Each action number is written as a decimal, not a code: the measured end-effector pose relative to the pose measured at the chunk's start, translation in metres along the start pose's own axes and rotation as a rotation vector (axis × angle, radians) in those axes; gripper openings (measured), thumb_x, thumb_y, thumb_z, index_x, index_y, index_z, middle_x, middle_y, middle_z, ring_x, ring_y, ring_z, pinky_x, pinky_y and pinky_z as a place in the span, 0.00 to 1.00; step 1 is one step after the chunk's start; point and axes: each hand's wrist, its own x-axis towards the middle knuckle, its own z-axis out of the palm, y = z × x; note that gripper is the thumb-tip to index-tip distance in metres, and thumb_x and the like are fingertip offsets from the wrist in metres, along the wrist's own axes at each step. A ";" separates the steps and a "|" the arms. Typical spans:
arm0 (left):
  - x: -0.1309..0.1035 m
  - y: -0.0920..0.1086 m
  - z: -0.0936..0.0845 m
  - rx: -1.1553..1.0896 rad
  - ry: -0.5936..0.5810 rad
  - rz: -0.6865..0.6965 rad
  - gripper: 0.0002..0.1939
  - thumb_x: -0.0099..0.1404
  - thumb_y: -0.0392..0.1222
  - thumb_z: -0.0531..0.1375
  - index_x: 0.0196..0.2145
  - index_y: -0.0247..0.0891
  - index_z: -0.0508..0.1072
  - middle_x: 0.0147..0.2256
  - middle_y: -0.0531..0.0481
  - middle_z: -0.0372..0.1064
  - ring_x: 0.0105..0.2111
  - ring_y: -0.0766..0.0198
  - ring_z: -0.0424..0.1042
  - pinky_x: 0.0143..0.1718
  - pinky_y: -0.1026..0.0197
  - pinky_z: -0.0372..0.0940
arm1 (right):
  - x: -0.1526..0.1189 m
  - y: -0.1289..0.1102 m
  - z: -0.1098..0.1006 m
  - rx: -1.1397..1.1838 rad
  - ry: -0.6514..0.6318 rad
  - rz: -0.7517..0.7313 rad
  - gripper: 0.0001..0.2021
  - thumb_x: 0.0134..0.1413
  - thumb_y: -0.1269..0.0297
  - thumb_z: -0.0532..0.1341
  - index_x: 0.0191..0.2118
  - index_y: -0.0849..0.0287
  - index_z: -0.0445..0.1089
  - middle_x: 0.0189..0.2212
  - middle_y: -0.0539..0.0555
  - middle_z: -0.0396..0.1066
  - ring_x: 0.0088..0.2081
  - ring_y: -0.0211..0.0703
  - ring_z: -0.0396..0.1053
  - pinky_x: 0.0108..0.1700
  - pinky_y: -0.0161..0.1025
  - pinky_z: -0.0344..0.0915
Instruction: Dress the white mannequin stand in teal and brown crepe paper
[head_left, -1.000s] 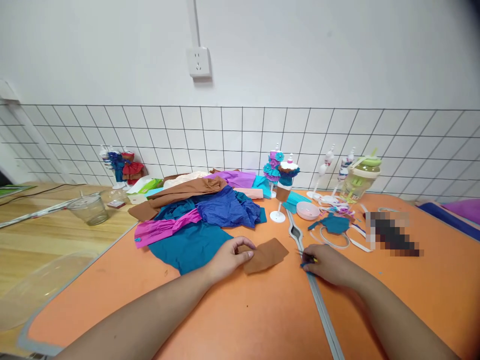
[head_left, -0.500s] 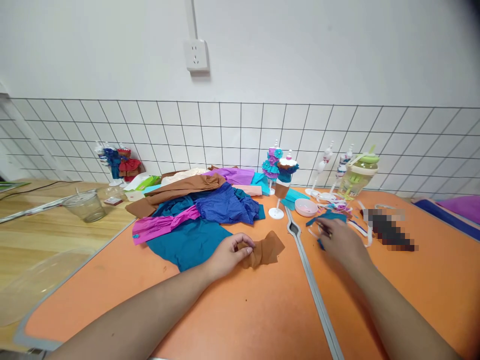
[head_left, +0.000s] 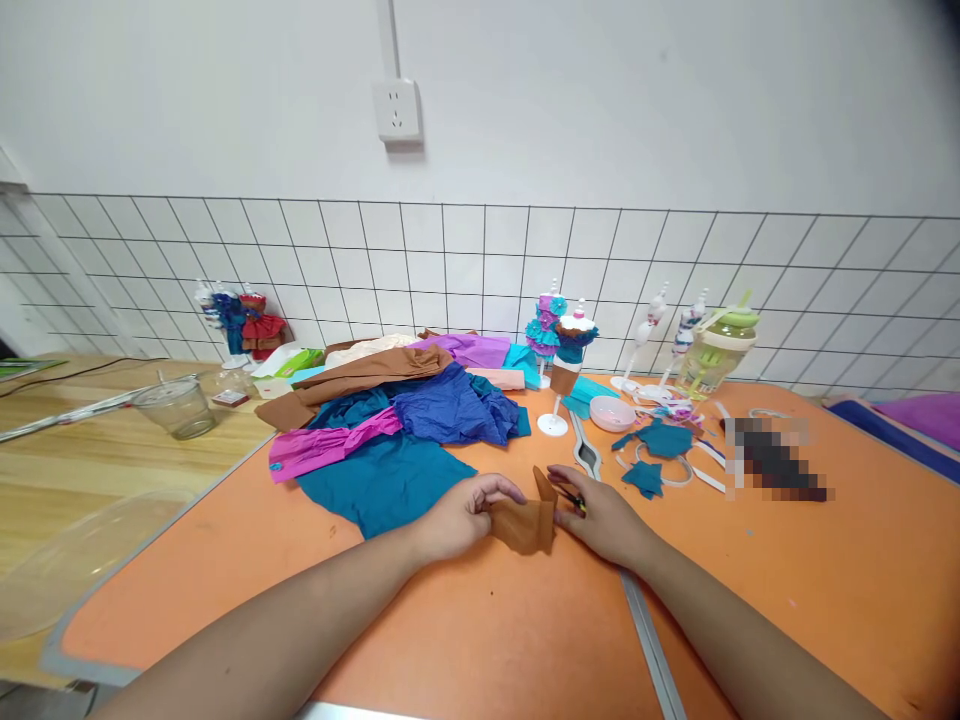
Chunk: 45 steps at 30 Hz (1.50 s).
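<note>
My left hand [head_left: 463,515] is closed on the left end of a small brown piece of crepe paper [head_left: 517,525], just above the orange table. The paper's right end is bent upward. My right hand [head_left: 604,512] meets that end, its fingers curled around a small black-and-yellow tool [head_left: 574,502] whose kind is mostly hidden. Behind the hands, a small dress-form stand [head_left: 565,378] wears a brown and blue outfit. Teal paper scraps [head_left: 645,479] lie right of my right hand, apart from it.
A heap of crumpled coloured sheets [head_left: 457,405] lies behind my left hand. A pink bowl [head_left: 612,413], a green-lidded bottle [head_left: 716,350] and further small stands [head_left: 646,335] are at the back right. A grey table seam [head_left: 651,640] runs beneath my right wrist. A clear cup [head_left: 176,408] stands left.
My right hand has come left from the teal scraps to the brown paper, carrying the small tool. The paper's right end is now folded up; my left hand still holds it.
</note>
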 end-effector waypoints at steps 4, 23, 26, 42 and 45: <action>0.000 -0.005 -0.004 0.008 -0.006 -0.035 0.30 0.39 0.27 0.50 0.42 0.37 0.71 0.34 0.51 0.74 0.35 0.62 0.69 0.32 0.65 0.57 | 0.001 -0.004 0.001 -0.144 -0.040 -0.004 0.12 0.49 0.64 0.61 0.42 0.54 0.72 0.39 0.55 0.75 0.40 0.48 0.71 0.39 0.39 0.61; -0.013 0.026 -0.007 0.190 -0.089 0.010 0.37 0.52 0.61 0.66 0.53 0.33 0.70 0.49 0.39 0.72 0.45 0.52 0.72 0.45 0.57 0.66 | 0.001 -0.069 -0.026 0.593 -0.206 0.063 0.07 0.49 0.63 0.60 0.35 0.59 0.68 0.24 0.46 0.65 0.20 0.31 0.53 0.22 0.32 0.50; -0.015 0.025 -0.017 0.314 -0.146 -0.137 0.28 0.54 0.62 0.63 0.38 0.33 0.78 0.35 0.45 0.77 0.32 0.57 0.73 0.35 0.60 0.66 | 0.001 -0.057 -0.019 0.622 -0.155 0.112 0.08 0.49 0.61 0.60 0.34 0.59 0.67 0.25 0.46 0.65 0.18 0.30 0.50 0.20 0.32 0.46; -0.020 0.027 -0.014 0.291 -0.141 -0.098 0.25 0.52 0.62 0.65 0.34 0.35 0.75 0.32 0.49 0.73 0.35 0.58 0.70 0.36 0.62 0.61 | -0.015 -0.057 0.000 0.579 -0.209 0.099 0.04 0.52 0.64 0.58 0.33 0.59 0.65 0.28 0.49 0.73 0.18 0.30 0.56 0.22 0.32 0.53; -0.014 0.013 -0.010 0.011 -0.093 -0.221 0.23 0.51 0.58 0.68 0.31 0.34 0.71 0.27 0.52 0.70 0.29 0.64 0.68 0.33 0.64 0.61 | -0.013 -0.054 0.001 0.543 -0.173 0.114 0.05 0.52 0.63 0.59 0.33 0.59 0.65 0.28 0.50 0.73 0.19 0.31 0.57 0.22 0.32 0.54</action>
